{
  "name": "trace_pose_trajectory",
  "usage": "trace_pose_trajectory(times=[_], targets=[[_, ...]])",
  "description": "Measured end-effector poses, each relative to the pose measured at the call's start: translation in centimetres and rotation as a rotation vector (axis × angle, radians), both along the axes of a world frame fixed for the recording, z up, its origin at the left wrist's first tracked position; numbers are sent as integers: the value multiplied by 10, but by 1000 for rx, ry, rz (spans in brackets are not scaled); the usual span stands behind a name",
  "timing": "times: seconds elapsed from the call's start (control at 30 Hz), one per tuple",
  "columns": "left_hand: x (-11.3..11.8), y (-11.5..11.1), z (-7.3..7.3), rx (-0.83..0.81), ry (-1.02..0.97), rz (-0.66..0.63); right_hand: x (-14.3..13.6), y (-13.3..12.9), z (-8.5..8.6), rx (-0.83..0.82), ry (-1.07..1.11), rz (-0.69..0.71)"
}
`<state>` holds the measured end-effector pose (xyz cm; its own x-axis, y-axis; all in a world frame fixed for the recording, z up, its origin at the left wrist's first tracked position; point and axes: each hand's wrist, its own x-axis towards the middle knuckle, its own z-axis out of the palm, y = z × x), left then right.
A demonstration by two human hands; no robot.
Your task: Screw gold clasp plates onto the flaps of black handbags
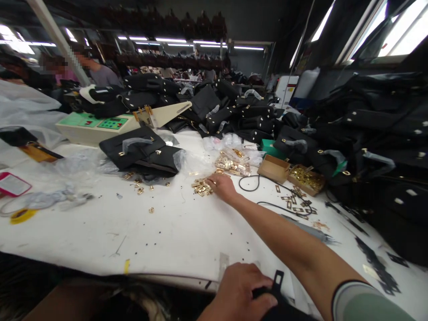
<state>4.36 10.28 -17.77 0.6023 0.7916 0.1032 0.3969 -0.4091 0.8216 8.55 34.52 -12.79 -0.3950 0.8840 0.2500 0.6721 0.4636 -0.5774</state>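
My right hand (223, 186) reaches across the white table to a small pile of gold metal plates (201, 187). Its fingers are closed together at the pile's right edge, and what lies between the fingertips is hidden. Close to the table's front edge, my left hand (239, 290) grips a black leather piece (278, 281) between thumb and fingers. A tab with a rectangular slot sticks up from that piece, and the rest runs out of the bottom of the view. Just beyond my right hand sits a larger heap of gold fittings (234, 162).
Behind lie many black handbags (227, 107), with one bag (140, 151) nearer. A beige machine (92, 127) stands at the left. At right are a cardboard box (273, 168), a box of small gold parts (306, 178), a black cord (249, 191) and loose frames (289, 204).
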Motion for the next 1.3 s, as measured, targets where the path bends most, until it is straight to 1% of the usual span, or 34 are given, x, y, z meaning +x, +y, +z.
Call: trace_pose_trajectory(times=[0.03,0.1,0.17,0.23,0.3,0.33,0.4,0.47,0.57,0.7,0.8,0.97,1.1,1.2,1.3], targets=[[-1,-1,6,-17,-19,22,11,-7,5,-39,124,-21],[-3,-2,18,-62,-45,54,42,-32,14,-177,386,-57],[-4,1,27,-103,-26,23,84,-69,19,-332,565,-110],[-3,4,32,-116,3,3,129,-115,19,-440,657,-208],[1,6,34,-109,49,-10,166,-161,11,-489,704,-332],[3,6,35,-102,80,-13,180,-181,5,-506,722,-388],[8,5,37,-84,149,-11,198,-214,-8,-543,763,-463],[13,2,40,-68,209,-2,203,-234,-19,-582,806,-468],[20,-4,46,-57,274,25,202,-245,-26,-610,854,-409],[28,-10,53,-63,335,82,204,-245,-29,-658,868,-317],[32,-11,54,-71,336,112,209,-245,-31,-650,853,-255],[37,-12,53,-118,315,131,215,-247,-30,-628,795,-224],[42,-17,53,-87,296,149,218,-249,-26,-584,787,-228],[46,-19,52,-71,347,189,219,-250,-27,-647,797,-189],[53,-13,54,-78,417,195,221,-248,-28,-753,828,-151]])
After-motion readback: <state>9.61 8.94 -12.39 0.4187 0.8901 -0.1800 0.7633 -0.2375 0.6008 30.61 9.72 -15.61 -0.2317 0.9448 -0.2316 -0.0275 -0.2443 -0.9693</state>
